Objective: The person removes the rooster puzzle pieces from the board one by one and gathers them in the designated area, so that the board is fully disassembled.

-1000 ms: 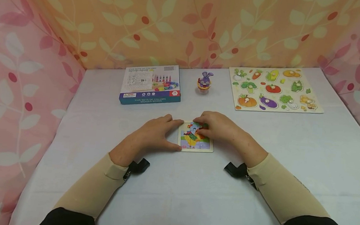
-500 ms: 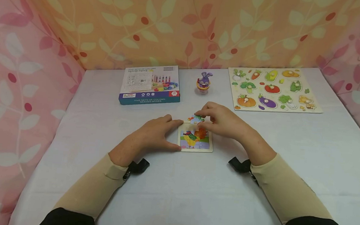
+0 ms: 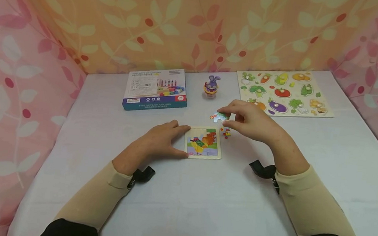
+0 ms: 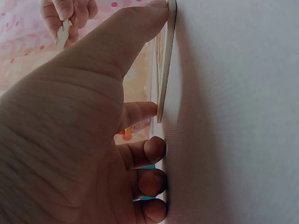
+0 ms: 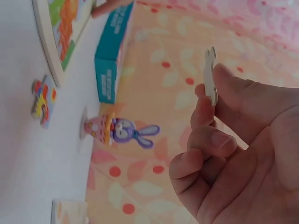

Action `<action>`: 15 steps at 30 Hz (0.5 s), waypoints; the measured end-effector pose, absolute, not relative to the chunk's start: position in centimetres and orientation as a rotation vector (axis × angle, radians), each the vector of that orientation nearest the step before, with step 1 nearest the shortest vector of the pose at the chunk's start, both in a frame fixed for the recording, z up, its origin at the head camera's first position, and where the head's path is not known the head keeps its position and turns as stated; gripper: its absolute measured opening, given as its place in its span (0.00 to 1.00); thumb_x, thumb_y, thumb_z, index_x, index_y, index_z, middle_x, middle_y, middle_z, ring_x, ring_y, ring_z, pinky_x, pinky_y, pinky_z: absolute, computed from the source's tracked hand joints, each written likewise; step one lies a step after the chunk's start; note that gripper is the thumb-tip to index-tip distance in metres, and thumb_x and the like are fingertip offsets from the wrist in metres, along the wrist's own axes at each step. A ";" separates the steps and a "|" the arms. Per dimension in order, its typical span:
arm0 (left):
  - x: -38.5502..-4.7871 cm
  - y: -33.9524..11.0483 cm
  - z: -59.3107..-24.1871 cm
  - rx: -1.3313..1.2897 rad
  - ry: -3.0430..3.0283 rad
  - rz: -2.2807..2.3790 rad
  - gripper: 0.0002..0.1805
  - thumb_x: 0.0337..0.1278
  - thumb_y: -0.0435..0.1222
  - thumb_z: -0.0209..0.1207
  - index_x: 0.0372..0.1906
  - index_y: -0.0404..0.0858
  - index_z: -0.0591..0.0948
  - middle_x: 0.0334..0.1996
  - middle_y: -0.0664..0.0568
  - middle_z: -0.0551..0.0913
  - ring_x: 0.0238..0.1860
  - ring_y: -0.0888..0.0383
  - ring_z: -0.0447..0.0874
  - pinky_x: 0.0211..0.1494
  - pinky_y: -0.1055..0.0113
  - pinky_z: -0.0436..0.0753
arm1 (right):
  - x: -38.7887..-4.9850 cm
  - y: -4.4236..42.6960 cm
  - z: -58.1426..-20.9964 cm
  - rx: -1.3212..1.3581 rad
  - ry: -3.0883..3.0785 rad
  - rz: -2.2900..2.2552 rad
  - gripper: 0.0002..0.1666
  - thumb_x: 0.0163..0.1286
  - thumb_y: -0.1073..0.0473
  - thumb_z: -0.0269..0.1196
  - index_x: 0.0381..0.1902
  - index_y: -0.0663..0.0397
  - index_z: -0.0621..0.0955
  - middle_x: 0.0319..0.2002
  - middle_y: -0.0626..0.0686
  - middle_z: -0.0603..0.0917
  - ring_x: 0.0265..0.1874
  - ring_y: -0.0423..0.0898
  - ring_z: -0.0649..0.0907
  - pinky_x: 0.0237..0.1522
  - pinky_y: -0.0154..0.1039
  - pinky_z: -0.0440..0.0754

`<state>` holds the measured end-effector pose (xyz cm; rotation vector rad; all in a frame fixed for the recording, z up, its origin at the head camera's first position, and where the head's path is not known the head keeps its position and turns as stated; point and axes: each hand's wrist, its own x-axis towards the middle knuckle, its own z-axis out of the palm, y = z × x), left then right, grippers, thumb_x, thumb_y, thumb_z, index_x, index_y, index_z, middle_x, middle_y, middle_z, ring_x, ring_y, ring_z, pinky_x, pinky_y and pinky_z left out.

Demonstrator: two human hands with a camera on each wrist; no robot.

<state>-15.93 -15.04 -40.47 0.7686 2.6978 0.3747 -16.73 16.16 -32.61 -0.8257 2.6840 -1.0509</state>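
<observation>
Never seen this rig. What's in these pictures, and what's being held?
No robot here: a person works with two bare hands. The wide view comes from a head-worn camera looking forward and down; the two close, sideways-looking views come from cameras on each wrist. The left hand steadies a small framed puzzle, thumb and index finger at its left corners. The right hand pinches a jigsaw piece in the air. Another loose piece lies beside the puzzle on the white cloth. Farther back sit a flat box, a purple rabbit figure and a vegetable board.
</observation>
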 end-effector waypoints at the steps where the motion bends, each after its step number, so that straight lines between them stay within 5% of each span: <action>1: -15.9 -15.1 -40.5 0.771 2.700 0.372 0.54 0.46 0.71 0.66 0.79 0.58 0.65 0.48 0.59 0.71 0.46 0.58 0.72 0.49 0.61 0.75 | -16.8 16.5 -32.5 -0.832 2.691 -1.055 0.21 0.69 0.60 0.71 0.59 0.50 0.86 0.45 0.45 0.83 0.33 0.47 0.76 0.34 0.39 0.74; 15: -15.9 -15.1 -40.4 0.774 2.691 0.374 0.54 0.46 0.72 0.66 0.79 0.58 0.64 0.49 0.58 0.71 0.47 0.57 0.72 0.49 0.60 0.75 | -17.6 20.1 -32.5 -0.637 2.684 -0.923 0.18 0.70 0.62 0.69 0.58 0.48 0.87 0.45 0.49 0.81 0.38 0.50 0.75 0.37 0.45 0.73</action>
